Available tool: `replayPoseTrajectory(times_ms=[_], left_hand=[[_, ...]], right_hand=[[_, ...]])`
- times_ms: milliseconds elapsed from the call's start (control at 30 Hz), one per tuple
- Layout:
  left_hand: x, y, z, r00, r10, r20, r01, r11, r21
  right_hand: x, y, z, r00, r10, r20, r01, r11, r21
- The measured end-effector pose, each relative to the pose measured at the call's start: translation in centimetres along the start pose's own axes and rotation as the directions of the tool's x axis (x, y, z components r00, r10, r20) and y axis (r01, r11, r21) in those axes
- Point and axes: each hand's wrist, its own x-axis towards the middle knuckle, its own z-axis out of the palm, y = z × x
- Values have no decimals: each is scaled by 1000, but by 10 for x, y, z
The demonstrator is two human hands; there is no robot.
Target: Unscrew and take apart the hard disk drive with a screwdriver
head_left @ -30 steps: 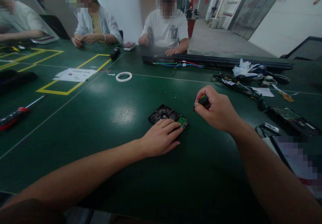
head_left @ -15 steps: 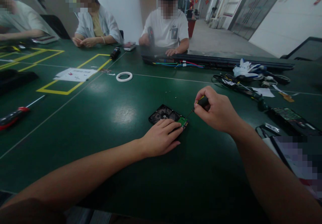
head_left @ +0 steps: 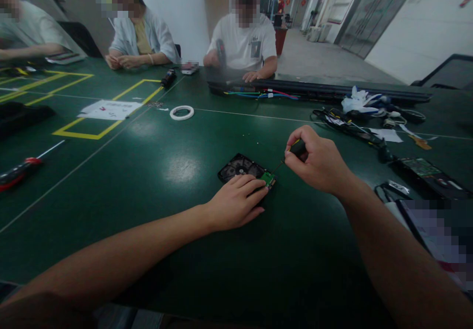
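A black hard drive [head_left: 229, 169] with a green circuit board [head_left: 268, 177] at its right end lies on the green table. My left hand [head_left: 236, 201] holds it down, fingers laid across its near part and thumb beside the near edge, hiding that portion. In my right hand [head_left: 314, 159] is a screwdriver [head_left: 297, 148] with a black and yellow handle, gripped by closed fingers. Its thin shaft slants down left to the board end of the drive; whether the tip sits in a screw is too small to tell.
A white tape ring [head_left: 182, 113], a sheet of paper [head_left: 110, 109] and a red-black screwdriver [head_left: 22, 170] lie leftward. Cables [head_left: 345, 124], gloves [head_left: 360, 102] and an opened black device [head_left: 430, 176] lie to the right. Several people sit across the table, one behind a long black housing [head_left: 318, 90].
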Motion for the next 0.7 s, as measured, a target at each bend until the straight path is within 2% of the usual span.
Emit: replayPoseTrajectory(times_ms=[367, 700], left_hand=[[1, 0, -2, 1000, 6, 20, -7, 1000, 19], [1, 0, -2, 1000, 2, 24, -2, 1000, 10]], right_hand=[[0, -2, 1, 1000, -4, -6, 4, 1000, 6], [-2, -3, 2, 999, -21, 34, 20, 999, 33]])
